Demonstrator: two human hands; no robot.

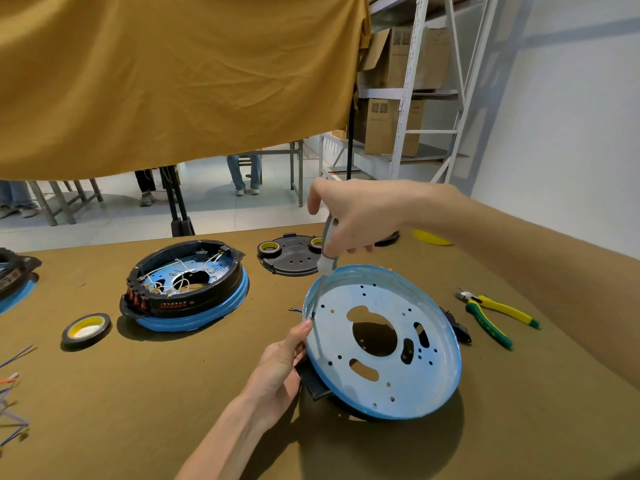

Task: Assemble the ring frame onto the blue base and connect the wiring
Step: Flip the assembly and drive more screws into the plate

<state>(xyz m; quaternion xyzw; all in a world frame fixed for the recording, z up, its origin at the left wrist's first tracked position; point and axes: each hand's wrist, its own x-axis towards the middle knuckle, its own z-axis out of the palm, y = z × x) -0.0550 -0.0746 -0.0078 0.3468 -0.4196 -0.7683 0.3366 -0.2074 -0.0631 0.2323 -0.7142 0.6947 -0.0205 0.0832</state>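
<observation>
A blue round base (391,372) with several holes lies tilted on the table in front of me, its left edge raised. My left hand (280,368) grips that left rim, thumb up along the edge, with a black part (311,381) beneath it. My right hand (360,216) holds a grey-handled screwdriver (327,254) upright, its tip down at the rim near my left thumb. A second blue base with a black ring frame (187,289) and white wiring inside sits at the centre left.
Yellow-green pliers (495,315) lie to the right. A tape roll (86,329) sits at the left and another (270,249) on a black plate (294,256) behind the base. Loose coloured wires (12,393) lie at the left edge. A mustard cloth hangs beyond the table.
</observation>
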